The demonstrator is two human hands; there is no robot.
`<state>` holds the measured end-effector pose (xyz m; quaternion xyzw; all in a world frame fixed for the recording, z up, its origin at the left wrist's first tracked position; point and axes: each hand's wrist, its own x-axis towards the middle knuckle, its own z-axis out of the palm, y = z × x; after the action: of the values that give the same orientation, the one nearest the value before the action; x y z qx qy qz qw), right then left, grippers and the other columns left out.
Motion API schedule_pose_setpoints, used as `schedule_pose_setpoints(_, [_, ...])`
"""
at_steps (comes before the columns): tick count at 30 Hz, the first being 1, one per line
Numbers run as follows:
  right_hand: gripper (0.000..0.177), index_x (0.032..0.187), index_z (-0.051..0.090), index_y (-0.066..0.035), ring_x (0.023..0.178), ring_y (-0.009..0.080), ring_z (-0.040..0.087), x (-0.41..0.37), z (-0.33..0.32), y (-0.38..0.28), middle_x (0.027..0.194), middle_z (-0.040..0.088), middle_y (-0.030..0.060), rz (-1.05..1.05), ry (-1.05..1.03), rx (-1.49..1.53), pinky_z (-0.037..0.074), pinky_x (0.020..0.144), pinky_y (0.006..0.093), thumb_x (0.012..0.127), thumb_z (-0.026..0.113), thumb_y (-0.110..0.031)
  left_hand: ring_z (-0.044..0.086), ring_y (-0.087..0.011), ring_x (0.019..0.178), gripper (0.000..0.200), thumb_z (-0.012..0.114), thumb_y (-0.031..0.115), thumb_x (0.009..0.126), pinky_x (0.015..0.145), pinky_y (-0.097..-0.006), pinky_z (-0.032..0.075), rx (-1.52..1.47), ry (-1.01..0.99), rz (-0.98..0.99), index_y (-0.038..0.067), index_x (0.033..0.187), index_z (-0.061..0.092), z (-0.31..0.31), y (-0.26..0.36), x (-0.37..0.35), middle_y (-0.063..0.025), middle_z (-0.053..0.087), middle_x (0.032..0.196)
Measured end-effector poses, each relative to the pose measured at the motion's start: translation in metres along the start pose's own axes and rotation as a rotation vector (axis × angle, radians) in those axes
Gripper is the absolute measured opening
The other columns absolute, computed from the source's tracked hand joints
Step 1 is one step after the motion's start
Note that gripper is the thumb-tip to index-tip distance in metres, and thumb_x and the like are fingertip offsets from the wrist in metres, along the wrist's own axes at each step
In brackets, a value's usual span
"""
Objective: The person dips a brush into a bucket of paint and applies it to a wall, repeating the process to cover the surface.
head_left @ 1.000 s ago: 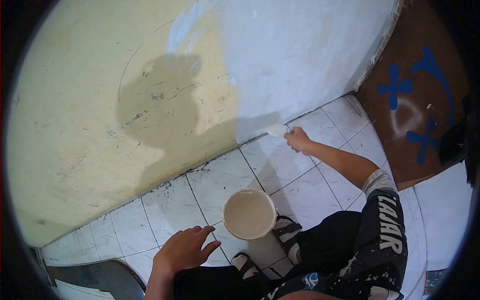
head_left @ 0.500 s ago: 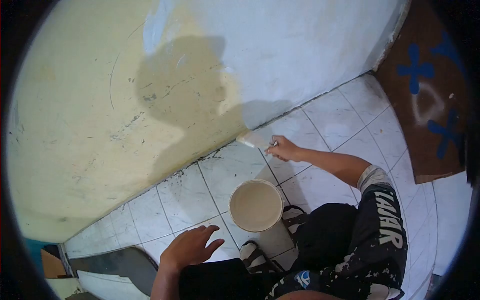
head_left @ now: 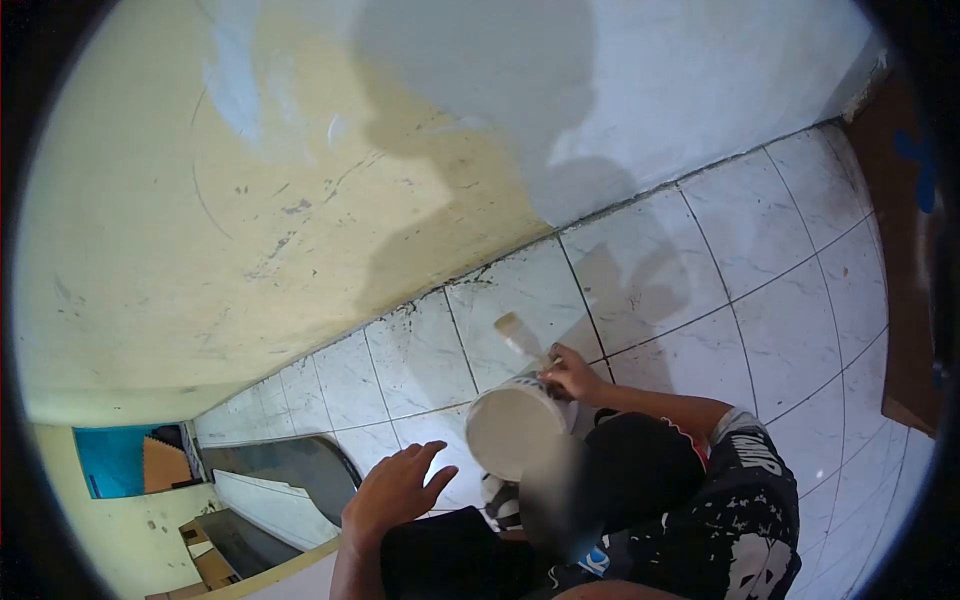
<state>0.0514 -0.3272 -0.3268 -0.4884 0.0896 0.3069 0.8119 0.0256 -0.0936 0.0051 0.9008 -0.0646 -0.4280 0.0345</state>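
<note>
Right now, the right hand [head_left: 572,375] pinches a brush [head_left: 520,338] by its handle, fingers closed around it, just beside the far rim of a round whitish bucket [head_left: 476,412]. The tan bristles point up and away, towards the edge where the tiled floor [head_left: 660,245] meets the wall [head_left: 200,290], and they hang clear of that edge. I cannot tell whether those same fingers also grip the bucket. It leans a little towards the person, with a strip of its outer side showing near the hand. Its inside looks pale, but I can't judge how full it is

Meanwhile the left hand [head_left: 400,490] hovers over the person's black-clad knee [head_left: 445,560], fingers loosely stretched and thumb spread apart from them. The bucket is the nearest thing to it, near but not touching. A sandalled foot [head_left: 500,500] sits just below the bucket

Along the floor's far edge, the wall is scuffed yellow on the left and whitish on the right, with a big shadow [head_left: 480,70] across both. Near the floor's right edge stands a brown board [head_left: 905,330] bearing a blue shape [head_left: 915,165]
</note>
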Motion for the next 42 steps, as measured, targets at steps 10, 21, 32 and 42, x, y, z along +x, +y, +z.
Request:
schedule_pose_setpoints(10, [0.025,0.101,0.050,0.002,0.074,0.0385,0.066,0.042,-0.023,-0.001,0.078,0.063,0.0205,-0.350,0.525,-0.497,0.049,0.067,0.0474,0.100,0.060,-0.021,0.064,-0.0402,0.115,0.049,0.060,0.035,0.102,0.099,-0.0480,0.051,-0.043,0.024,0.127,0.006,0.142,0.054,-0.005,0.012,-0.021,-0.0242,0.066,0.125])
schedule_pose_setpoints(21, [0.017,0.091,0.053,0.000,0.059,0.0189,0.058,0.070,-0.152,-0.118,0.073,0.064,0.0093,-0.465,0.947,-0.586,0.047,0.056,0.0370,0.096,0.063,-0.012,0.064,-0.0396,0.118,0.050,0.061,0.038,0.102,0.101,-0.0457,0.051,-0.010,-0.052,0.024,0.005,0.140,0.056,-0.003,-0.021,-0.040,-0.0234,0.067,0.125])
schedule_pose_setpoints(32, [0.017,0.087,0.052,0.000,0.062,0.0093,0.052,-0.039,-0.068,-0.243,0.070,0.059,0.0029,-0.712,0.819,-0.400,0.044,0.057,0.0297,0.098,0.061,-0.010,0.067,-0.0388,0.103,0.047,0.062,0.037,0.101,0.091,-0.0468,0.051,0.046,0.056,0.175,0.004,0.134,0.059,-0.011,-0.039,-0.020,-0.0225,0.070,0.110])
schedule_pose_setpoints(42, [0.012,0.095,0.055,-0.002,0.062,0.0090,0.053,0.037,-0.158,-0.138,0.071,0.059,0.0045,-0.541,0.793,-0.306,0.041,0.051,0.0278,0.099,0.060,-0.012,0.066,-0.0383,0.114,0.048,0.062,0.038,0.101,0.097,-0.0464,0.053,0.037,-0.039,0.119,0.007,0.138,0.058,-0.018,-0.043,-0.018,-0.0221,0.068,0.125])
